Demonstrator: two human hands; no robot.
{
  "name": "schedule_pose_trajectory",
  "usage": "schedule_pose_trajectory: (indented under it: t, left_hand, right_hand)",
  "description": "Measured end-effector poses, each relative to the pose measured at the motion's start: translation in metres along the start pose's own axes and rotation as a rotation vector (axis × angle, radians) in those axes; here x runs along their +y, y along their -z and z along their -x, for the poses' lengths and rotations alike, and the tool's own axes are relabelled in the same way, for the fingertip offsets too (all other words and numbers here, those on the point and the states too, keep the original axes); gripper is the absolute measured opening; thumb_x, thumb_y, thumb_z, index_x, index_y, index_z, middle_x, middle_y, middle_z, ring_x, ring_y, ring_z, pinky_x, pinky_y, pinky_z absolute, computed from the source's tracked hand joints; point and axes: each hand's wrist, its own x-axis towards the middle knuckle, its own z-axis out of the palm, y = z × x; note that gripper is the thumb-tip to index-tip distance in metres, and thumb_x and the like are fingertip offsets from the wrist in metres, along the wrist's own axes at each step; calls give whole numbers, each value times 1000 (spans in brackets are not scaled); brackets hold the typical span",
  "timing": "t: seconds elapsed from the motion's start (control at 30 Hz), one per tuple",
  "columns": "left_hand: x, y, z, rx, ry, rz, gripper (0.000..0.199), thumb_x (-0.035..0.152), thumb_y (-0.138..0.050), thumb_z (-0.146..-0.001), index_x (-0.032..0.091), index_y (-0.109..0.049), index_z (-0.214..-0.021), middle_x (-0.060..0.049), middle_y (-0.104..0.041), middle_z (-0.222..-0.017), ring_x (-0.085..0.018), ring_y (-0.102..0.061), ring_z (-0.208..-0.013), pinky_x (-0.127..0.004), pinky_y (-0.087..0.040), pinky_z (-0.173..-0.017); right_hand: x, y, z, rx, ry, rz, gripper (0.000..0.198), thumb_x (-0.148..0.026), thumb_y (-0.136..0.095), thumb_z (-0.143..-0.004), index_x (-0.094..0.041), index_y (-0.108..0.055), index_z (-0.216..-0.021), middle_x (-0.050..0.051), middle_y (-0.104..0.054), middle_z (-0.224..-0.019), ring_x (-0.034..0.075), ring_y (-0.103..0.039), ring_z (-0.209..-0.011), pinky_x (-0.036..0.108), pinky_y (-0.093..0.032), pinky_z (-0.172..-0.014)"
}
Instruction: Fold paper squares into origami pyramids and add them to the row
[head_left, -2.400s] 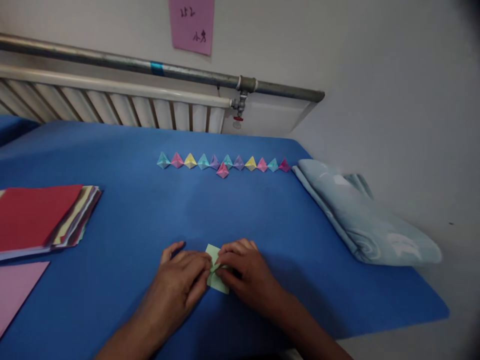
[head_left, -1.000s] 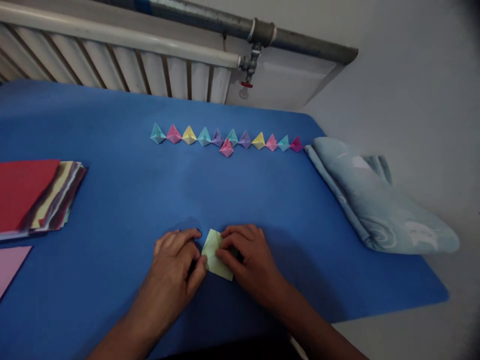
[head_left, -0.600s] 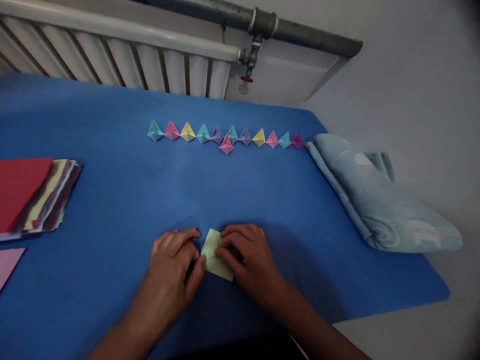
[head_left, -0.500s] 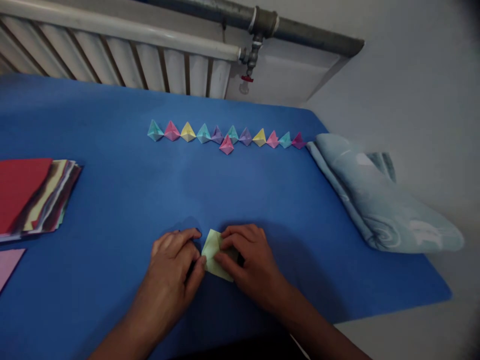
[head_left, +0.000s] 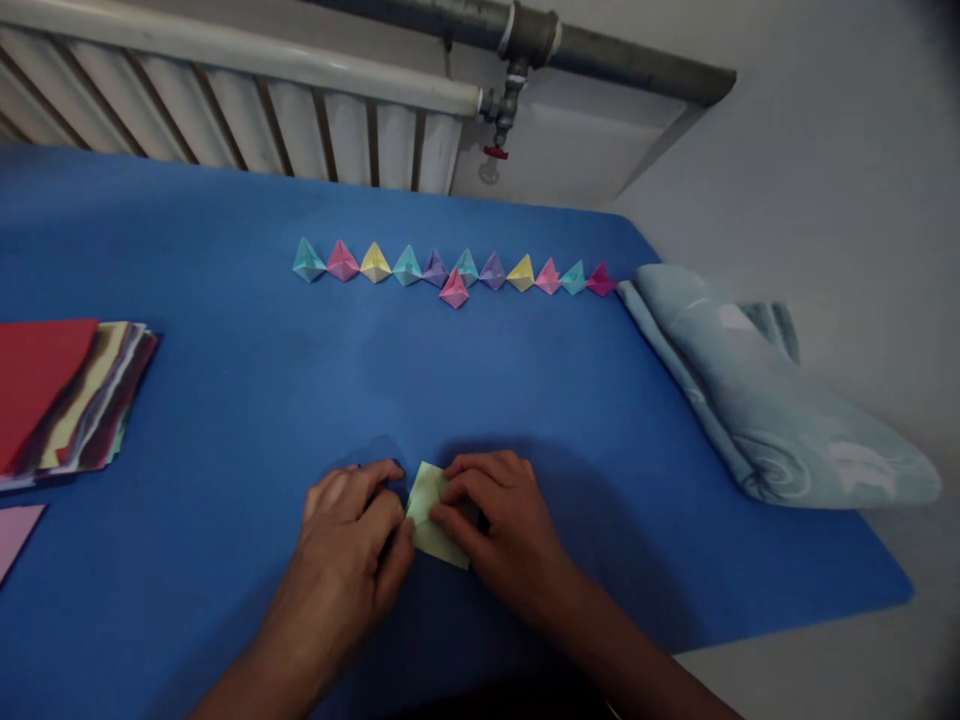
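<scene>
A small pale green origami paper (head_left: 435,535), folded, lies on the blue table in front of me. My right hand (head_left: 499,520) grips its right side, with the thumb and bent fingers closing on the paper and covering that part. At the paper's left corner, my left hand (head_left: 349,540) presses with the thumb, its other fingers curled and the index fingertip just off the upper left edge. Beyond my hands stands a row of small folded paper pieces (head_left: 376,263) in teal, pink, yellow and purple. One pink piece (head_left: 454,289) sits in front of that row.
A stack of coloured paper (head_left: 45,390) lies at the left, with a pink sheet (head_left: 19,535) below it. On the right a folded light blue blanket (head_left: 780,420) rests along the table edge. A radiator (head_left: 285,120) and a pipe with a red valve (head_left: 496,152) are behind the table.
Both hands keep almost the same place on the green paper. The view has shifted very slightly; nothing is taken up or let go.
</scene>
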Motion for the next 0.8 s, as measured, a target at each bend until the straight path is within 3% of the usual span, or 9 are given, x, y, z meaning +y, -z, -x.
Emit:
schedule_pose_trajectory:
  t: [0.8]
  left_hand:
    - [0,0,0,-4,34,11,19,24,-46,-90,20,-51,-72,-8,-59,-110,-26,-52,-101,-48,-39,-87]
  right_hand:
    - [-5,-2,-3,22,-35,24,13,-16,-70,-77,-21,-59,-73,-2,-65,-90,17,-54,-86,33,-32,-78]
